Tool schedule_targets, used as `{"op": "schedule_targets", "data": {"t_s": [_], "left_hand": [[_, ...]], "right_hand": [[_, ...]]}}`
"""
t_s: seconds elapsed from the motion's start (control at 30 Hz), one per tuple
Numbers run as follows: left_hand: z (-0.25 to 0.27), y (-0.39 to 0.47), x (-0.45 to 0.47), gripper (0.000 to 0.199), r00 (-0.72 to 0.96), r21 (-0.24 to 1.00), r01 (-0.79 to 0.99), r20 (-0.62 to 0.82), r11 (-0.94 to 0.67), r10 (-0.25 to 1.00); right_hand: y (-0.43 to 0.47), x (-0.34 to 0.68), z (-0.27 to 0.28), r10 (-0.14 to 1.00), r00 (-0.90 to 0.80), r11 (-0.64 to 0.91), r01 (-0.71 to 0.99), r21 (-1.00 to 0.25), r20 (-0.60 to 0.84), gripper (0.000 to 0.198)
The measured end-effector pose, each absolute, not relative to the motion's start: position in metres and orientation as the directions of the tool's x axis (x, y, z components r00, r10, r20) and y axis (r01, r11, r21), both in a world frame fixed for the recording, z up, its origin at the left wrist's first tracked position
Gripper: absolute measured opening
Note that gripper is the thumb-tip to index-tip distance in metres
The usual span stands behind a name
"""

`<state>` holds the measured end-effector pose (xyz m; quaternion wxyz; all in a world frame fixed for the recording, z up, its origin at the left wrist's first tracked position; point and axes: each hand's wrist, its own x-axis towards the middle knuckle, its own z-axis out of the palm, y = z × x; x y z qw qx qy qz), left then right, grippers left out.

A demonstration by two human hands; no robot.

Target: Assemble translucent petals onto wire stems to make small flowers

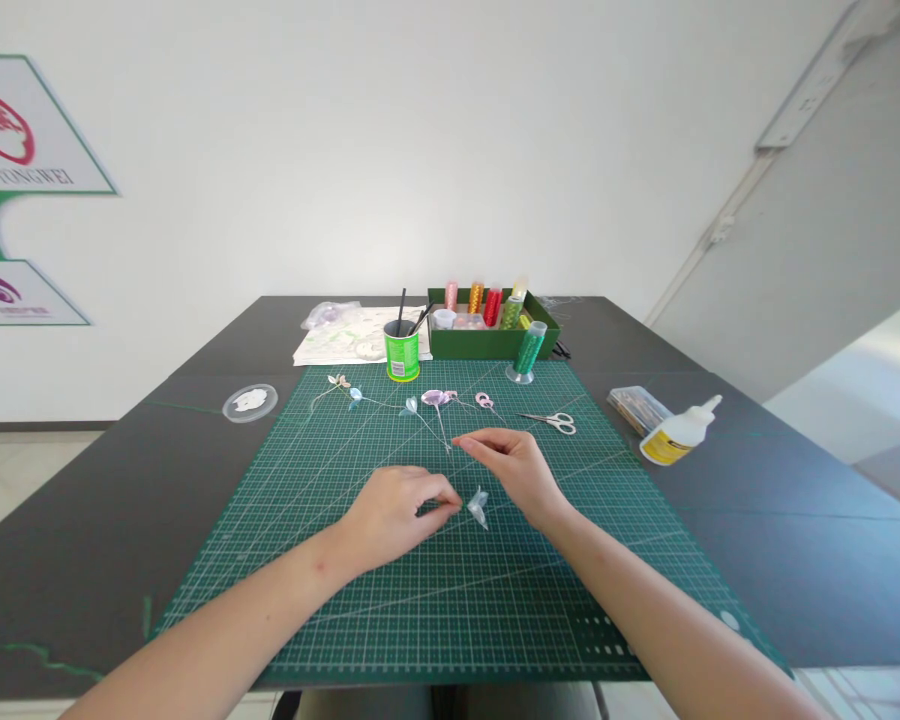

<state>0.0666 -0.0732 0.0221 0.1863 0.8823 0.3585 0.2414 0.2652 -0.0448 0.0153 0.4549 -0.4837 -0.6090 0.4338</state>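
Note:
My left hand (401, 510) is closed in a pinch low over the green cutting mat. Right at its fingertips is a small pale blue, see-through petal piece (478, 507), its narrow end toward them. My right hand (517, 465) is also pinched, higher up and farther right; whatever lies between its fingertips is too fine to make out. Just beyond them, thin stems meet on the mat, one from a lilac flower piece (435, 398), another from a light blue petal piece (410, 406). A second blue piece (355, 395) and a cream one (339, 381) lie farther left.
The cutting mat (330, 600) covers the table's middle. Scissors (559, 422) and a pink looped piece (484, 400) lie on it. Behind stand a green can (402, 355), a green thread spool (530, 350) and a box (472, 345) of spools. A glue bottle (679, 435) is right, a round lid (232, 408) left.

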Motion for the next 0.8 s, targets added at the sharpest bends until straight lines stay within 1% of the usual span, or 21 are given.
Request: {"op": "schedule_targets", "data": {"t_s": [0.07, 0.13, 0.23, 0.3, 0.43, 0.6, 0.8], "left_hand": [[0.024, -0.075, 0.067, 0.005, 0.605, 0.528, 0.531, 0.311, -0.662, 0.733], [0.027, -0.078, 0.067, 0.005, 0.57, 0.58, 0.516, 0.317, -0.63, 0.758], [0.03, -0.079, 0.067, 0.006, 0.507, 0.664, 0.495, 0.302, -0.56, 0.807], [0.032, -0.078, 0.067, 0.007, 0.459, 0.695, 0.502, 0.289, -0.514, 0.84], [0.032, -0.073, 0.066, 0.005, 0.368, 0.72, 0.541, 0.263, -0.435, 0.892], [0.03, -0.071, 0.064, 0.008, 0.3, 0.73, 0.564, 0.254, -0.386, 0.92], [0.023, -0.063, 0.06, 0.006, 0.244, 0.8, 0.503, 0.231, -0.327, 0.942]], "right_hand": [[-0.043, 0.266, 0.013, 0.982, -0.12, 0.171, 0.217, -0.961, 0.147, 0.028], [-0.04, 0.266, 0.01, 0.98, -0.124, 0.182, 0.24, -0.953, 0.156, 0.029], [-0.037, 0.268, 0.006, 0.978, -0.143, 0.189, 0.283, -0.94, 0.153, 0.03], [-0.036, 0.268, 0.003, 0.977, -0.159, 0.186, 0.323, -0.928, 0.141, 0.029], [-0.037, 0.267, 0.002, 0.976, -0.177, 0.192, 0.413, -0.89, 0.128, 0.028], [-0.039, 0.266, 0.004, 0.967, -0.203, 0.234, 0.488, -0.841, 0.151, 0.027], [-0.043, 0.266, 0.01, 0.961, -0.247, 0.244, 0.536, -0.808, 0.126, 0.026]]}}
